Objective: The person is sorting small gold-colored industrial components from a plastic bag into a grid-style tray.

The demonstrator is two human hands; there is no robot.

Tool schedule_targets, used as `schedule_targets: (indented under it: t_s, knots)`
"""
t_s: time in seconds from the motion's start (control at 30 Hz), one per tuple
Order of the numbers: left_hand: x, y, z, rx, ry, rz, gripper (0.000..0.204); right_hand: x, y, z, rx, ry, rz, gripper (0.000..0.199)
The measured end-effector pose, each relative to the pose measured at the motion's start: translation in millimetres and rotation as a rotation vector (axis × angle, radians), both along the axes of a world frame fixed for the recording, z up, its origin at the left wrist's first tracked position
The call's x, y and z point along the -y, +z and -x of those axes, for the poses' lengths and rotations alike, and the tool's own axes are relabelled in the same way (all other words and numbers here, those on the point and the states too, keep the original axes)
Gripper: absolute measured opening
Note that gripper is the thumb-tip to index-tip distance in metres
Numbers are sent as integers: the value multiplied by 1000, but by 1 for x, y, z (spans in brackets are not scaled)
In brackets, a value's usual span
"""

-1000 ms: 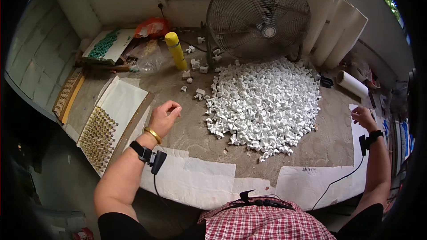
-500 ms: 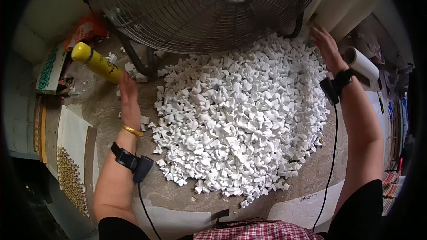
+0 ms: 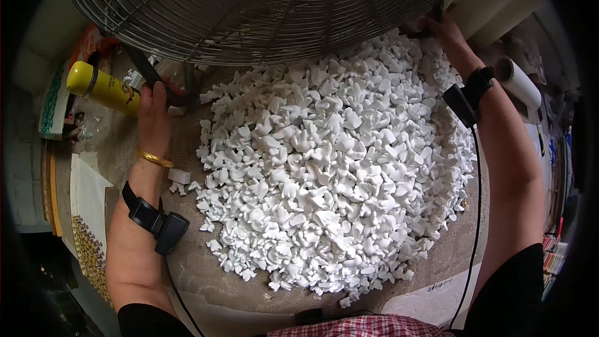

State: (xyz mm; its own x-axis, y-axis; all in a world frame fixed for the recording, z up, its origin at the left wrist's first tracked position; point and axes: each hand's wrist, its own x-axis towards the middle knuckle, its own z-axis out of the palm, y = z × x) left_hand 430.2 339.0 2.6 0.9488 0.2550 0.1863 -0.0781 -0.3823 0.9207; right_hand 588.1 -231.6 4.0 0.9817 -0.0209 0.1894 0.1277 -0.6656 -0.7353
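A large black wire-cage fan (image 3: 249, 19) stands at the far side, over the back of a wide heap of small white moulded pieces (image 3: 324, 156). My left hand (image 3: 155, 103) is closed round the fan's dark tubular leg (image 3: 145, 67) on the left, just beside a yellow bottle (image 3: 103, 88). At the far right, my right hand (image 3: 448, 34) grips the other side of the fan's stand, its fingers partly hidden behind the tube. Each of my wrists wears a black strapped device with a cable.
White rolls (image 3: 518, 82) lie beyond my right forearm. To the left are a tray of green pieces (image 3: 51, 109), an orange bag (image 3: 87, 50) and a board of small yellowish pieces (image 3: 90, 256). A white block (image 3: 179, 176) sits near the heap's left edge.
Both hands, held flat and apart from the fan before, now grip its stand. The fan appears larger and lower at the left, and the view has shifted slightly.
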Motion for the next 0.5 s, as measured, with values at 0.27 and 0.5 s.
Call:
schedule_targets:
  t_s: [0.27, 0.5]
  knots:
    - [-34, -13, 1, 61, 71, 90, 31, -31, 3, 17, -23, 21, -110, 23]
    - [-25, -4, 20, 102, 207, -283, 30, -43, 17, 48, -103, 81, -150, 24]
